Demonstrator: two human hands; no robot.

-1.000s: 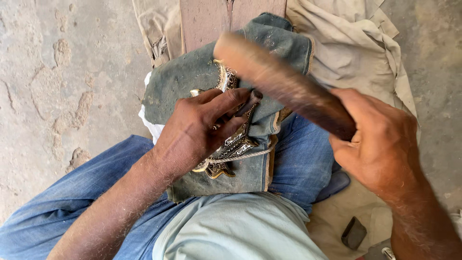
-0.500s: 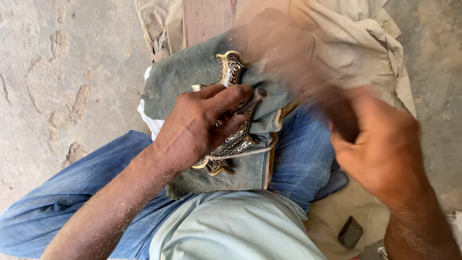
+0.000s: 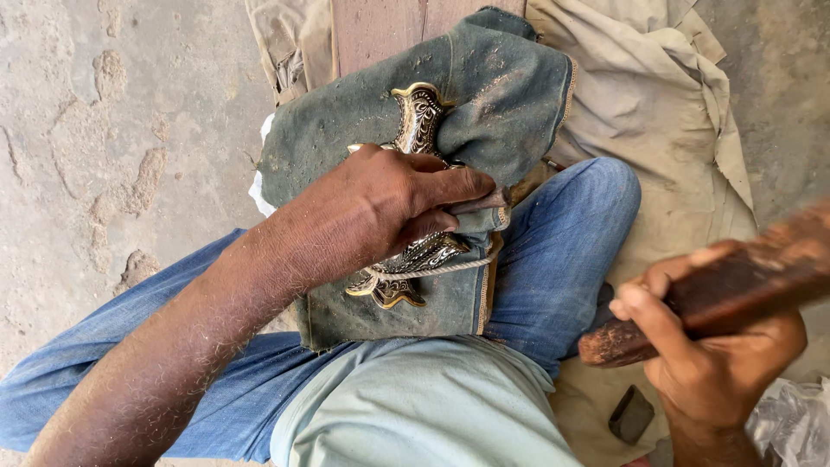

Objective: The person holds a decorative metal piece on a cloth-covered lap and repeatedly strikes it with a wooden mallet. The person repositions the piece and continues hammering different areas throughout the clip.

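An ornate engraved metal piece [image 3: 418,116] lies on a worn denim cloth [image 3: 510,95] spread over my lap. My left hand [image 3: 380,207] presses down on the middle of it, fingers closed around a thin dark metal punch [image 3: 481,204] whose tip points right. The lower end of the metal piece [image 3: 396,278] shows under my palm. My right hand [image 3: 718,367] is drawn back at the lower right, gripping a brown wooden mallet stick [image 3: 735,290]. The stick is blurred and well clear of the piece.
I sit in blue jeans [image 3: 562,251] on a beige cloth [image 3: 657,112] over a concrete floor [image 3: 112,112]. A wooden plank [image 3: 380,30] lies under the denim at the top. A small dark block [image 3: 631,415] and a crumpled plastic bag [image 3: 791,419] are at the lower right.
The wooden stick was down over the metal piece a second ago. My right hand has swung it back to the right and lower. My left hand stays pressed on the piece.
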